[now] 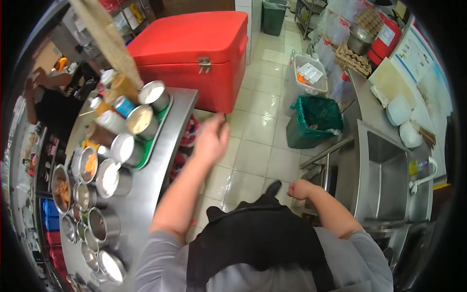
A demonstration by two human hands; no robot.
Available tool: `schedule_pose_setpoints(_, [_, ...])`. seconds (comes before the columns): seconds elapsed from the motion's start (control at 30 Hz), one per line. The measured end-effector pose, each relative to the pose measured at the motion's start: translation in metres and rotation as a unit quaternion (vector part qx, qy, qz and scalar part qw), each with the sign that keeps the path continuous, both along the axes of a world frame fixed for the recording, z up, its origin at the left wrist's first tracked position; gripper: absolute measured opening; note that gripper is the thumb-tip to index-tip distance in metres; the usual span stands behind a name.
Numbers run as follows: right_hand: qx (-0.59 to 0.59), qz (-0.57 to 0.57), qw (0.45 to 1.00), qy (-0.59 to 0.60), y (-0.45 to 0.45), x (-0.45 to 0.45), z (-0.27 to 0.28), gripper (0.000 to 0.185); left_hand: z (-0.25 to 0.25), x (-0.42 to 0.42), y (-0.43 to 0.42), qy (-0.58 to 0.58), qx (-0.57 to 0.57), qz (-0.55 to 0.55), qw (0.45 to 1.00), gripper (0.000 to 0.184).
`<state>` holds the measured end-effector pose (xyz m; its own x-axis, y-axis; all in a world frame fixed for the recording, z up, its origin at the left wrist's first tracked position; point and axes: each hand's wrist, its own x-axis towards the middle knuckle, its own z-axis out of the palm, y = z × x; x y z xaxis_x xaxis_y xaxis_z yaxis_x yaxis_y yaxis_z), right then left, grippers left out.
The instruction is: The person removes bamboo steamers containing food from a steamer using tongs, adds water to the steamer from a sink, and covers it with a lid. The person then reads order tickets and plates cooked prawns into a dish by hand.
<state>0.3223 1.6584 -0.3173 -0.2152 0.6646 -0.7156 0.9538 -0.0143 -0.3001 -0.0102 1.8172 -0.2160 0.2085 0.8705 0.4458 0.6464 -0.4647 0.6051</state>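
My left hand (213,139) reaches forward over the floor, beside the edge of the steel counter (146,180) and just in front of the red cooler box (189,44). Its fingers look loosely bent and apart, slightly blurred, with nothing visible in them. My right hand (300,190) hangs low near the frame of the steel sink (384,180), curled closed with nothing showing in it. To the left, the counter carries several metal pots of food, among them a pot of white stuff (111,179) and a pot of orange pieces (89,164). The cooler's lid is down.
A green bin with a liner (314,121) stands ahead on the right, before a clear plastic tub (309,73). Egg trays (351,59) and a red extinguisher (386,39) are behind. Bottles (111,121) crowd a green tray. Another person (53,97) is at far left.
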Motion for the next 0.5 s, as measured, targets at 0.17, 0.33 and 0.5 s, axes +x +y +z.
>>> schedule_pose_setpoints(0.17, [-0.009,0.051,0.997,0.064,0.101,0.049,-0.015,0.025,0.084,0.035,0.230,0.082,-0.044,0.145,0.985,0.061])
schedule_pose_setpoints(0.33, [0.005,0.032,0.999,0.037,0.240,0.115,0.007,0.018,0.066,-0.008,0.388,0.269,-0.117,0.161,0.942,0.068])
schedule_pose_setpoints(0.5, [0.080,-0.017,0.994,0.071,0.401,0.164,0.035,0.029,0.072,-0.032,0.474,0.257,-0.171,0.141,0.941,0.067])
